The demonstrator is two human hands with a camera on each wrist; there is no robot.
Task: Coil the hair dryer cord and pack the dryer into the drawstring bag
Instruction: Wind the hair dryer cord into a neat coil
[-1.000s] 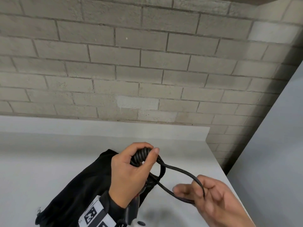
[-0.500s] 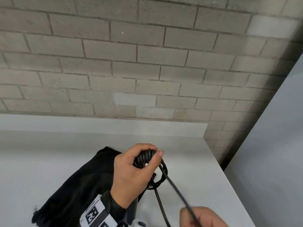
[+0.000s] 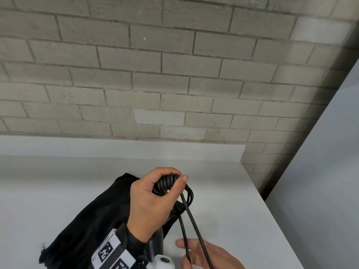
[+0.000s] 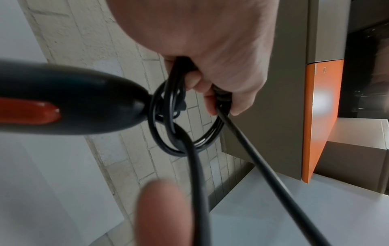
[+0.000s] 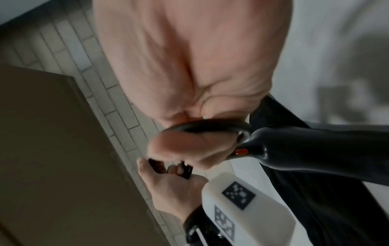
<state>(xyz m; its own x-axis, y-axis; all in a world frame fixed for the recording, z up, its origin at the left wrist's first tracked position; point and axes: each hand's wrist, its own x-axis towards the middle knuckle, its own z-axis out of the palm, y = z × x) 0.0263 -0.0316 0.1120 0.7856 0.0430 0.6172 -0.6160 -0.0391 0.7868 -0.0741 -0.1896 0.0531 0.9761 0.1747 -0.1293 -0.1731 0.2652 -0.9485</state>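
Observation:
My left hand (image 3: 177,176) is raised over the table and grips a tight coil of black cord (image 3: 165,184) between thumb and curled fingers. Two cord strands (image 3: 191,220) run taut from the coil down to my right hand (image 3: 194,253) at the bottom edge, which holds them. The black dryer handle (image 4: 63,103) with a red switch hangs from the coil (image 4: 185,148) close to my left hand (image 4: 210,50). It also shows beside my right hand (image 5: 200,129) as the dark dryer handle (image 5: 315,146). The black drawstring bag (image 3: 87,220) lies flat under my left forearm.
The white table (image 3: 242,210) ends at a grey brick wall (image 3: 174,84) behind and at its right edge. A grey panel (image 3: 320,191) stands to the right. An orange cabinet side (image 4: 322,116) shows in the left wrist view.
My right hand has dropped toward the near edge, drawing the loose loop into two straight, taut strands. The left hand keeps its grip on the coil.

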